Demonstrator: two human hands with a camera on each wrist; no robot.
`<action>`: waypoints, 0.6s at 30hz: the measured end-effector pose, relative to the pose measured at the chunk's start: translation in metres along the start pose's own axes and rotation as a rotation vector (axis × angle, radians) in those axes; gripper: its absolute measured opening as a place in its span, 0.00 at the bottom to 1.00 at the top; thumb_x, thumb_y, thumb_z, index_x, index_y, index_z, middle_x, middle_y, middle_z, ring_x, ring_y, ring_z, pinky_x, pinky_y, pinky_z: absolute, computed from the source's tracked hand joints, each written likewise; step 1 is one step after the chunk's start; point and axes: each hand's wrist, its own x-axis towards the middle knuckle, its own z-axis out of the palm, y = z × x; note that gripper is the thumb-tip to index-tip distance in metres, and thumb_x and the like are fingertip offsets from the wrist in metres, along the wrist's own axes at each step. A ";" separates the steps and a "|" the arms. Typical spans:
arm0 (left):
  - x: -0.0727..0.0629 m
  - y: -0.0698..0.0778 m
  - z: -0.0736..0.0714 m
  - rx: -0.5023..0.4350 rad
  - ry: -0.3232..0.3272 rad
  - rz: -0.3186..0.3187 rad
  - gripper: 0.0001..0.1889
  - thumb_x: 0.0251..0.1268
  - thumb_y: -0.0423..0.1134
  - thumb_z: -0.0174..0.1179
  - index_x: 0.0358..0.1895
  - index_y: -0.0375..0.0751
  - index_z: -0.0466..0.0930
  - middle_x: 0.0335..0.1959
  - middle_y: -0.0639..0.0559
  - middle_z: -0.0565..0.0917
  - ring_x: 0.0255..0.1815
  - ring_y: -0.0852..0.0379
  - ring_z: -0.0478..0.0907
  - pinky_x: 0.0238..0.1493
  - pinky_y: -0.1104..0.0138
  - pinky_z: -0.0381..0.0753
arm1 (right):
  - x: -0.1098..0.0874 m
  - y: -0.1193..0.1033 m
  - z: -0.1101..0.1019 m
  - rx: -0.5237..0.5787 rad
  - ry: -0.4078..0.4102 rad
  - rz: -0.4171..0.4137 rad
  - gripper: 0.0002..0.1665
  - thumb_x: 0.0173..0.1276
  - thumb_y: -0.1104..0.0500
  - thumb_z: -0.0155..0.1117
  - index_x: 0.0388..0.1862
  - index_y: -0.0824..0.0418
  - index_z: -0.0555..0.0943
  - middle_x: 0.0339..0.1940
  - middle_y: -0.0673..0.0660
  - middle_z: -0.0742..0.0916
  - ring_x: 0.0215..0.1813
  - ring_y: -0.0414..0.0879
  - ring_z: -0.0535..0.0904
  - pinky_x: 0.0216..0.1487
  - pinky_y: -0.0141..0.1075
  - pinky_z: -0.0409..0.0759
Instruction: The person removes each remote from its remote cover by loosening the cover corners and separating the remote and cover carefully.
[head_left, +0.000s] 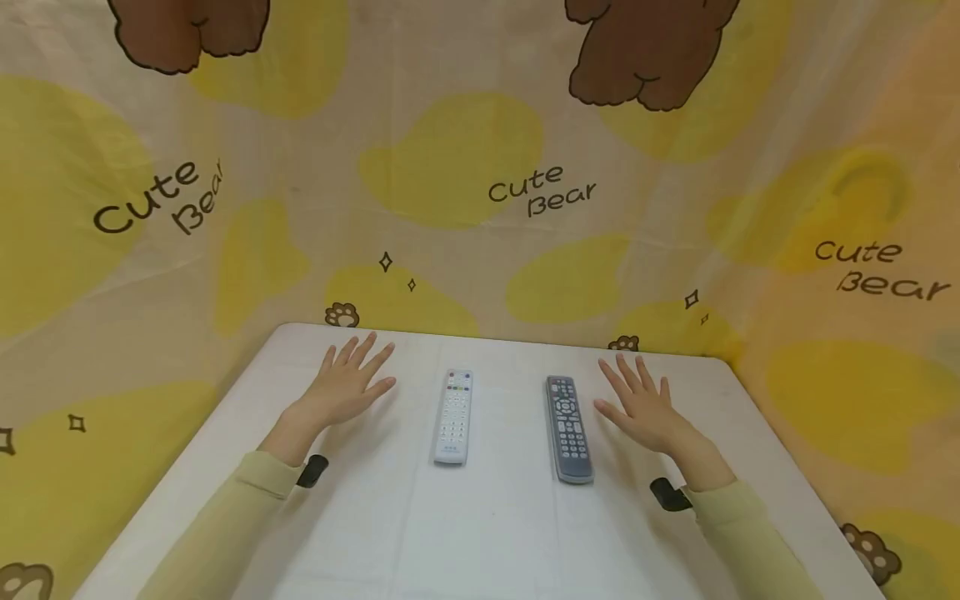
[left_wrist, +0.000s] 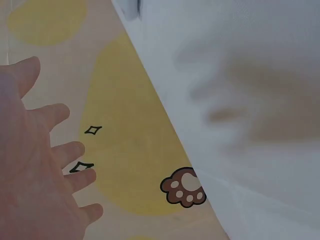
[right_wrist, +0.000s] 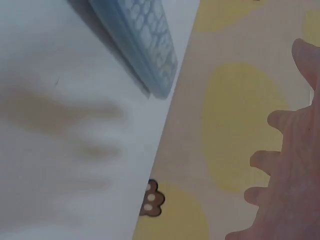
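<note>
Two remote controls lie lengthwise on a white table. The white remote control (head_left: 453,417) is left of centre, its keypad facing up. To its right lies the dark grey remote control (head_left: 570,429), with pale buttons; its end also shows at the top of the right wrist view. My left hand (head_left: 341,389) hovers over the table left of the white remote, fingers spread, holding nothing. On the other side, my right hand (head_left: 647,410) is held above the table right of the grey remote, its fingers also spread and apart from it. Both hands cast shadows on the tabletop.
The white table (head_left: 502,542) has rounded far corners. Close behind it and along both sides hangs a yellow and beige cloth (head_left: 450,158) printed with bears, paws and lettering. A black strap piece (head_left: 312,472) sits under the left wrist, another black piece (head_left: 670,494) under the right.
</note>
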 end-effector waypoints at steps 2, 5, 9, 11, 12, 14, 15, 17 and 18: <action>0.001 0.003 0.001 0.003 0.002 0.006 0.35 0.72 0.60 0.41 0.75 0.50 0.48 0.77 0.40 0.46 0.76 0.35 0.40 0.71 0.37 0.36 | 0.005 -0.005 0.003 0.009 0.003 -0.012 0.44 0.71 0.35 0.44 0.78 0.50 0.44 0.78 0.63 0.45 0.76 0.65 0.29 0.64 0.73 0.26; 0.004 0.008 0.004 0.000 0.018 0.020 0.35 0.71 0.60 0.42 0.75 0.49 0.49 0.77 0.41 0.48 0.76 0.36 0.43 0.72 0.39 0.38 | 0.011 -0.016 0.007 0.020 0.016 -0.039 0.45 0.71 0.36 0.46 0.78 0.52 0.45 0.78 0.65 0.46 0.76 0.66 0.32 0.65 0.72 0.30; 0.009 0.014 0.010 -0.020 0.038 0.048 0.36 0.69 0.60 0.45 0.75 0.47 0.52 0.76 0.43 0.53 0.75 0.37 0.47 0.72 0.40 0.42 | 0.022 -0.030 0.012 0.055 0.022 -0.088 0.47 0.70 0.36 0.48 0.77 0.57 0.46 0.77 0.66 0.49 0.76 0.67 0.37 0.68 0.70 0.36; 0.011 0.016 0.014 -0.040 0.052 0.064 0.37 0.68 0.60 0.47 0.74 0.45 0.54 0.75 0.43 0.56 0.74 0.37 0.50 0.72 0.41 0.45 | 0.028 -0.038 0.016 0.095 0.021 -0.106 0.48 0.69 0.37 0.50 0.77 0.60 0.46 0.77 0.66 0.49 0.76 0.66 0.39 0.70 0.67 0.39; 0.013 0.017 0.016 -0.052 0.057 0.065 0.37 0.68 0.60 0.48 0.74 0.45 0.54 0.74 0.44 0.57 0.74 0.37 0.51 0.72 0.41 0.47 | 0.030 -0.042 0.018 0.118 0.020 -0.110 0.49 0.69 0.37 0.50 0.77 0.60 0.46 0.77 0.66 0.49 0.77 0.65 0.40 0.71 0.66 0.41; 0.016 0.020 0.021 -0.088 0.067 0.063 0.37 0.66 0.60 0.51 0.73 0.45 0.57 0.73 0.44 0.60 0.73 0.38 0.55 0.72 0.43 0.51 | 0.036 -0.050 0.023 0.167 0.022 -0.103 0.49 0.69 0.37 0.51 0.77 0.60 0.45 0.78 0.64 0.50 0.77 0.62 0.42 0.72 0.62 0.45; 0.017 0.021 0.023 -0.108 0.070 0.060 0.38 0.65 0.60 0.53 0.72 0.45 0.58 0.72 0.44 0.62 0.72 0.38 0.56 0.72 0.44 0.53 | 0.040 -0.054 0.026 0.193 0.025 -0.099 0.50 0.69 0.37 0.52 0.77 0.61 0.46 0.77 0.64 0.51 0.77 0.61 0.43 0.73 0.61 0.47; 0.020 0.023 0.028 -0.157 0.071 0.047 0.38 0.63 0.60 0.56 0.72 0.46 0.60 0.71 0.45 0.65 0.71 0.40 0.60 0.71 0.46 0.57 | 0.045 -0.062 0.033 0.238 0.032 -0.096 0.50 0.68 0.37 0.53 0.77 0.61 0.46 0.77 0.63 0.53 0.77 0.60 0.47 0.73 0.58 0.52; 0.022 0.024 0.030 -0.189 0.068 0.036 0.37 0.62 0.59 0.57 0.71 0.47 0.61 0.70 0.45 0.66 0.70 0.40 0.61 0.70 0.47 0.59 | 0.048 -0.066 0.037 0.259 0.036 -0.096 0.51 0.67 0.37 0.54 0.77 0.61 0.47 0.77 0.63 0.55 0.77 0.59 0.49 0.72 0.57 0.54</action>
